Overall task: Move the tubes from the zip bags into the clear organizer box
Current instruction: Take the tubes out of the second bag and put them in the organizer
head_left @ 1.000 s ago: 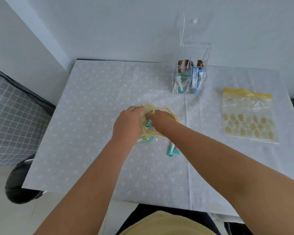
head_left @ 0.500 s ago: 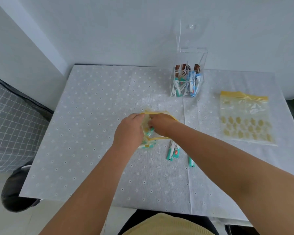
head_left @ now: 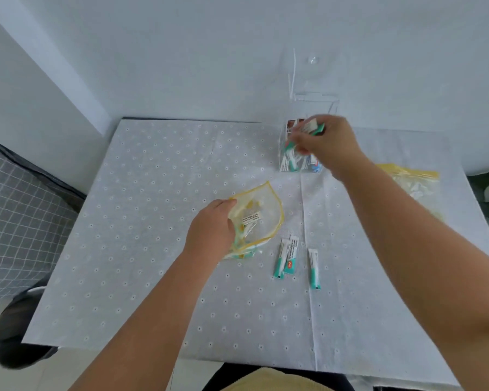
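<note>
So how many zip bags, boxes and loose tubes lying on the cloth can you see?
Zip bags: 2, one under the left hand, one behind the right arm
Clear organizer box: 1
Loose tubes on the cloth: 3
Total: 6

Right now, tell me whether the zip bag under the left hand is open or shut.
Open. The zip bag has its yellow rim spread into a wide loop, held by the left hand.

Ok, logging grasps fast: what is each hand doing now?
Left hand: closed on the open zip bag.
Right hand: closed on tubes at the organizer box.
</note>
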`<state>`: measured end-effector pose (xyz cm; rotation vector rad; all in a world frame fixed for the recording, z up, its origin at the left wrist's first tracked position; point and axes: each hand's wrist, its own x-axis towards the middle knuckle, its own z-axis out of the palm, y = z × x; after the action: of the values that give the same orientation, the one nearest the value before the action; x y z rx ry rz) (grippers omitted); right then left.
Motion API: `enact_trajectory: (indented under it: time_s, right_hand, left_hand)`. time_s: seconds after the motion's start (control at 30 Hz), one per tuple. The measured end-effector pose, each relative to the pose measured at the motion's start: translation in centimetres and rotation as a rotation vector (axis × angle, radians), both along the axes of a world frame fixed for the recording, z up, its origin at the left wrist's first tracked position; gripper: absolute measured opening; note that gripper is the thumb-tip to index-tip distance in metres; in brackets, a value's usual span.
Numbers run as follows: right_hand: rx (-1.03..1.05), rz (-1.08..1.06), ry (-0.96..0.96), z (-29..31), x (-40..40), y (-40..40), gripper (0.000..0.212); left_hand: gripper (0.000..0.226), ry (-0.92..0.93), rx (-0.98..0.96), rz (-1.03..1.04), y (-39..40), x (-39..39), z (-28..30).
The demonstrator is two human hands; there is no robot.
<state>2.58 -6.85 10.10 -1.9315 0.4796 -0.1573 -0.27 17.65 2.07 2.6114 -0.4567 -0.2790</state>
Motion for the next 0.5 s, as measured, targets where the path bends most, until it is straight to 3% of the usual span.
enact_trajectory:
  time_s: [0.1, 0.2, 0.33, 0.4, 0.5]
  right_hand:
    - [-0.115, -0.163, 0.049, -1.0, 3.6, -2.4, 0.008]
    - [-0.197, -0.17, 0.158, -2.9, 5.8, -3.3, 0.012]
    - [-0.123, -0.127, 0.279, -4.7, 6.5, -2.8, 0.044]
    - [-0.146, -0.15, 0.259, -4.5, 6.4, -2.8, 0.047]
    - [-0.315, -0.182, 0.116, -2.7, 4.6, -1.3, 0.03]
  left_hand:
    - [0.049, 0.001, 0.012, -0.001, 0.0, -0.1, 0.0]
    - [0.049, 0.003, 0.02, -0.008, -0.2, -0.5, 0.2]
    - [0.049, 0.007, 0.023, -0.002, -0.1, -0.6, 0.5]
    - [0.049, 0.005, 0.019, 0.006, 0.0, -0.6, 0.6]
    - [0.049, 0.016, 0.01, 0.034, 0.0, -0.6, 1.0]
